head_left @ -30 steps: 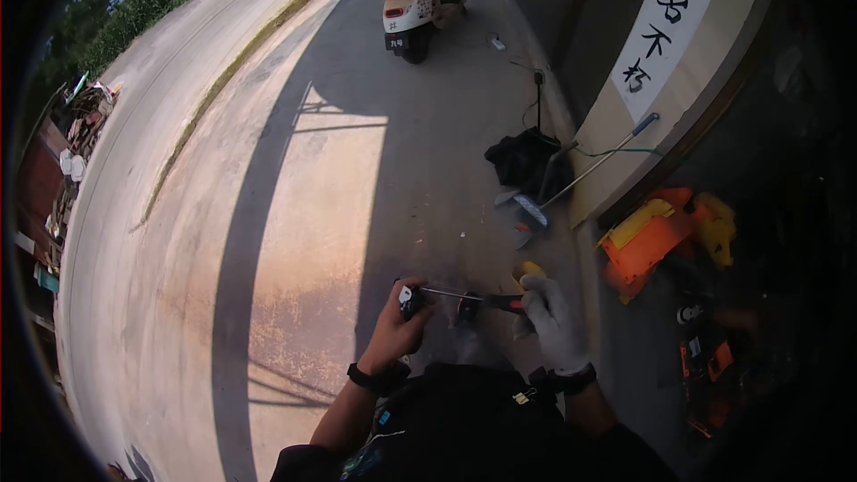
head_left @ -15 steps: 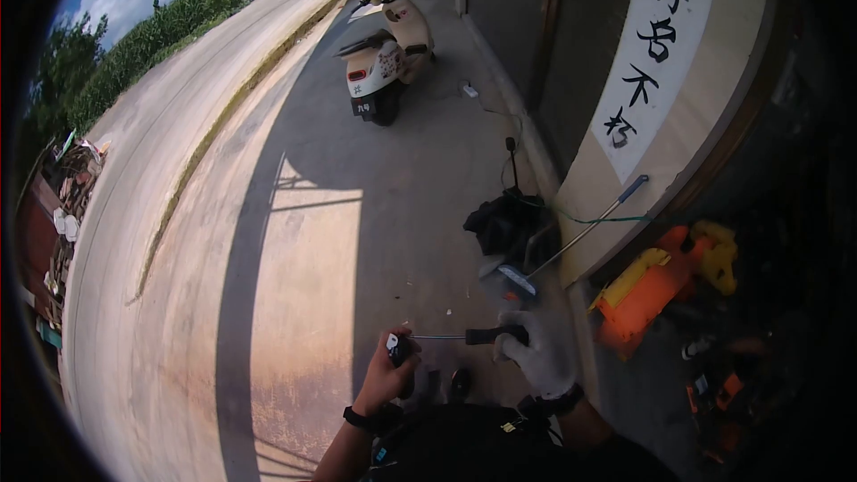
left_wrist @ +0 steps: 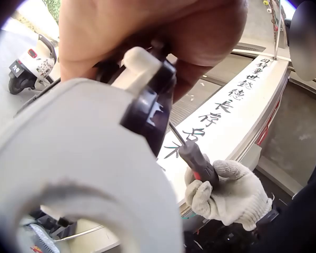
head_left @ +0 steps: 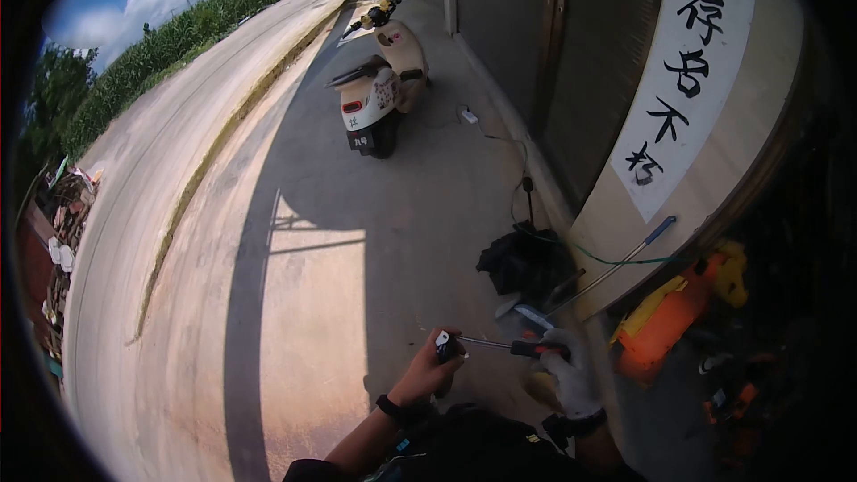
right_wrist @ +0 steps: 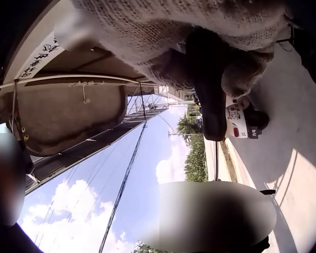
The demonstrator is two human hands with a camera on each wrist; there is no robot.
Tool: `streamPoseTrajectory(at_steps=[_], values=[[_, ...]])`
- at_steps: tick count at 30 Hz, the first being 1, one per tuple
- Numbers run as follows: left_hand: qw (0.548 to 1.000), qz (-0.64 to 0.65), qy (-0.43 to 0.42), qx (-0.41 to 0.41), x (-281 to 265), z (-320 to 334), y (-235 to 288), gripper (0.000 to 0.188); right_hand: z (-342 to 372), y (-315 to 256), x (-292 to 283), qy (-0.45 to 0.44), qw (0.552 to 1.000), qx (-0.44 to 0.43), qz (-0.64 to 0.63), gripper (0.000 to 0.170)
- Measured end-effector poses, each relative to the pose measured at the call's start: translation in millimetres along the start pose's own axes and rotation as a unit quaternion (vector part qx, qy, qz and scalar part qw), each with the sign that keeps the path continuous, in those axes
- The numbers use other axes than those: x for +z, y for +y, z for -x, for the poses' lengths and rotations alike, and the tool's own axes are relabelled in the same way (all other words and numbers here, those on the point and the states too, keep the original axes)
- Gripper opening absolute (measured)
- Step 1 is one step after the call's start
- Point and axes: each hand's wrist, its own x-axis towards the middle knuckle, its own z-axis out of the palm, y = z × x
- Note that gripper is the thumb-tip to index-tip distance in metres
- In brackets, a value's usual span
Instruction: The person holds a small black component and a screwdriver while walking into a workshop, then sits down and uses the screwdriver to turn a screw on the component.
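My bare left hand [head_left: 427, 372] grips a small black and white part [head_left: 444, 346]; in the left wrist view that part [left_wrist: 150, 105] shows a glossy black surface and a white piece. My gloved right hand [head_left: 576, 375] holds a screwdriver by its black and red handle [head_left: 528, 349], fingers curled round it. The metal shaft [head_left: 485, 341] points left, its tip at the black part; whether it sits in a screw I cannot tell. In the right wrist view the glove [right_wrist: 189, 31] wraps the dark handle [right_wrist: 213, 100].
A scooter [head_left: 379, 94] stands ahead on the concrete. To the right lie a black bag-like heap [head_left: 527, 261], a blue-handled pole [head_left: 625, 261] against the wall, and an orange and yellow object [head_left: 665, 317]. A cable [head_left: 525, 156] runs along the wall base.
The head view has tilted up and shifted, showing more sky and wall. Both hands have moved rightward in the picture, still holding the black part and the screwdriver.
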Motion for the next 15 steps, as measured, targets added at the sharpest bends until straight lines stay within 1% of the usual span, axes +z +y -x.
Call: streamPoseTrajectory(at_steps=[1, 3, 4, 5, 7, 8, 10, 11, 13, 14, 15], values=[[1.000, -0.002, -0.002, 0.002, -11.1, -11.6, 4.9, 0.045, -4.8, -8.7, 13.0, 0.002, 1.000, -0.002, -0.001, 0.025], [0.999, -0.034, -0.018, 0.023, -35.3, -38.3, 16.1, 0.045, -22.2, -26.7, 34.4, 0.027, 0.996, 0.081, 0.036, 0.023], [0.999, -0.031, -0.016, 0.025, -48.0, -50.9, 22.7, 0.045, -36.9, -12.4, 39.8, 0.037, 0.995, 0.047, 0.082, 0.022], [0.999, -0.029, -0.021, 0.012, -58.4, -57.0, 27.2, 0.045, -43.5, -11.1, 48.4, 0.035, 0.994, 0.051, 0.087, 0.022], [0.999, -0.034, -0.035, -0.011, -81.2, -68.5, 34.6, 0.046, -55.6, -11.0, 70.4, 0.041, 0.998, 0.046, 0.006, 0.024], [0.999, -0.034, -0.036, -0.011, -91.4, -77.4, 32.0, 0.046, -64.1, -10.0, 80.5, 0.042, 0.998, 0.046, 0.005, 0.024], [0.998, -0.035, -0.049, 0.021, -106.0, -90.4, 23.1, 0.046, -73.6, -6.1, 95.9, 0.075, 0.997, 0.008, -0.031, 0.027], [0.998, -0.033, -0.053, 0.018, -113.4, -96.8, 21.1, 0.046, -78.8, -8.5, 103.4, 0.079, 0.996, 0.011, -0.029, 0.027], [0.998, -0.010, -0.060, -0.033, -123.5, -106.7, 26.4, 0.045, -86.9, -21.3, 115.7, 0.071, 0.997, 0.002, 0.044, 0.036], [0.997, -0.010, -0.063, -0.033, -129.1, -113.0, 26.7, 0.045, -91.9, -28.4, 123.9, 0.074, 0.996, 0.003, 0.044, 0.036], [0.998, -0.019, -0.053, -0.008, -133.7, -120.3, 26.2, 0.045, -97.9, -35.5, 131.8, 0.069, 0.995, 0.009, 0.074, 0.033]])
